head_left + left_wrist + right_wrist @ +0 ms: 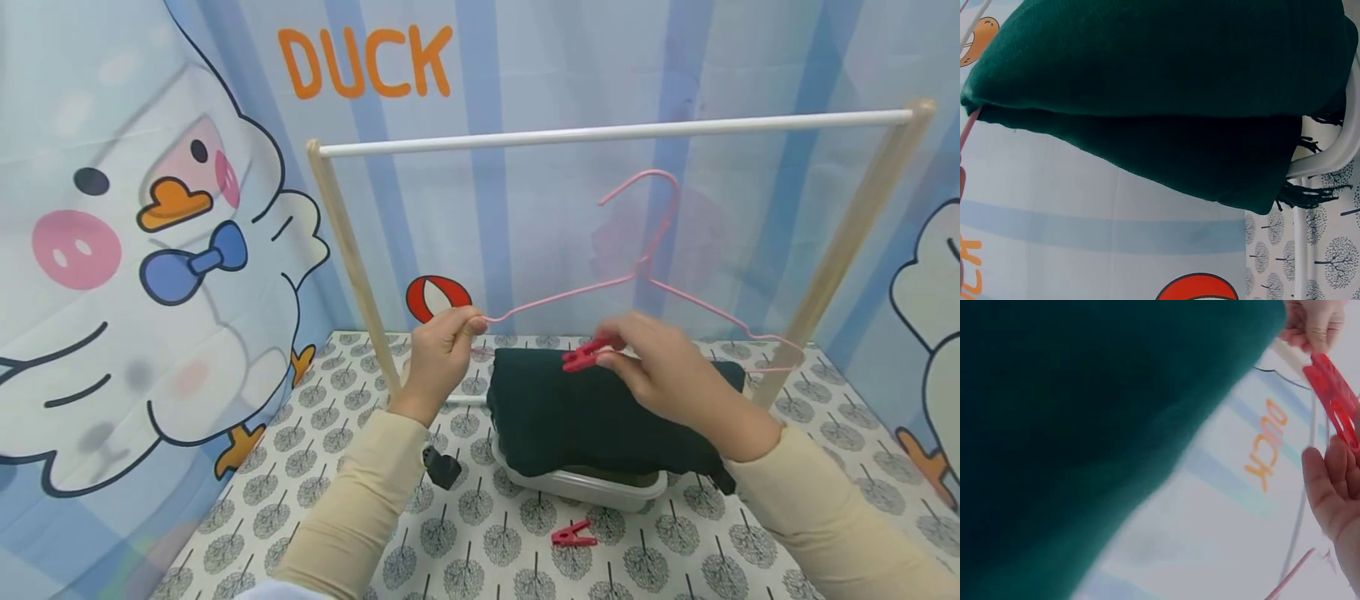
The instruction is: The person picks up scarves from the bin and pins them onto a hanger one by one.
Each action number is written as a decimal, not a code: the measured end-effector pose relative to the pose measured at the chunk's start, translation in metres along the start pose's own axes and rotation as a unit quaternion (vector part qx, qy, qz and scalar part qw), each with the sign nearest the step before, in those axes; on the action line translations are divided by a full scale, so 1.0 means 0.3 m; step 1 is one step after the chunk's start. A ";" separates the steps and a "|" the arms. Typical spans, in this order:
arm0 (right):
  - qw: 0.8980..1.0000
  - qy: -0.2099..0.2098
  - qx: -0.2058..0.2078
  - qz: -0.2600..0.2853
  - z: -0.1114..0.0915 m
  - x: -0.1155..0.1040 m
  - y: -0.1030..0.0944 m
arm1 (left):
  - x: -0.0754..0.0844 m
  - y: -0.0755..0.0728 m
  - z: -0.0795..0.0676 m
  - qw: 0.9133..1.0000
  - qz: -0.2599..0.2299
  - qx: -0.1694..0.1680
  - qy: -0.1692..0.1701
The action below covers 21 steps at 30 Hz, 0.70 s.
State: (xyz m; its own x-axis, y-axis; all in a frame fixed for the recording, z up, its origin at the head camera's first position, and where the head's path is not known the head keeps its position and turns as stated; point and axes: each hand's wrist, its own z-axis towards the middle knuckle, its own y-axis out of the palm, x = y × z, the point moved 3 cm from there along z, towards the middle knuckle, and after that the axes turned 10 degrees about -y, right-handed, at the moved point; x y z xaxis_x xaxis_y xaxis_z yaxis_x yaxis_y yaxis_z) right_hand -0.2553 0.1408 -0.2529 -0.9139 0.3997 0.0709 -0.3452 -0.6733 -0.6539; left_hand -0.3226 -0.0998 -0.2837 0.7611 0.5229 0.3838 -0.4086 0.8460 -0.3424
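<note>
My left hand (441,352) grips the left corner of a pink clothes hanger (573,291), holding it up with the hook at the top. Folded over the hanger's bottom bar is a dark green scarf (592,417), whose dark fringe (1310,195) shows in the left wrist view. With thumb and fingers, my right hand (667,371) pinches a red clothespin (582,357) in front of the scarf's upper edge. In the right wrist view this clothespin (1333,394) appears beside the scarf, apart from its edge.
Below the scarf stands a whitish plastic basin (600,490). Another red clothespin (573,534) lies on the tree-patterned cloth (465,575) in front of it. Behind the hanger rises a rack with a white rail (600,133) and wooden posts (352,250).
</note>
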 end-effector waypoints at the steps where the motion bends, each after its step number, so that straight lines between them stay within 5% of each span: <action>1: 1.000 0.000 0.005 -0.012 0.024 -0.001 0.004 | 0.001 0.002 0.001 1.000 0.000 0.000 0.001; 8: 1.000 0.008 -0.018 -0.023 0.126 -0.013 0.088 | 0.018 0.015 0.006 1.000 0.009 -0.009 0.007; 21: 0.997 -0.007 -0.052 -0.048 0.173 -0.011 0.168 | 0.036 0.017 0.007 1.000 0.004 -0.009 0.007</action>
State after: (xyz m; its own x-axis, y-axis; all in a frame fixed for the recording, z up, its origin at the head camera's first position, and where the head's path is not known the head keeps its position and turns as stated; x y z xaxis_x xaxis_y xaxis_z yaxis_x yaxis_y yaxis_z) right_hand -0.2808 0.0732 -0.2472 -0.8813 0.4493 0.1465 -0.4071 -0.5645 -0.7181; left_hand -0.3175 -0.0896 -0.2796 0.7644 0.5288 0.3689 -0.4060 0.8392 -0.3618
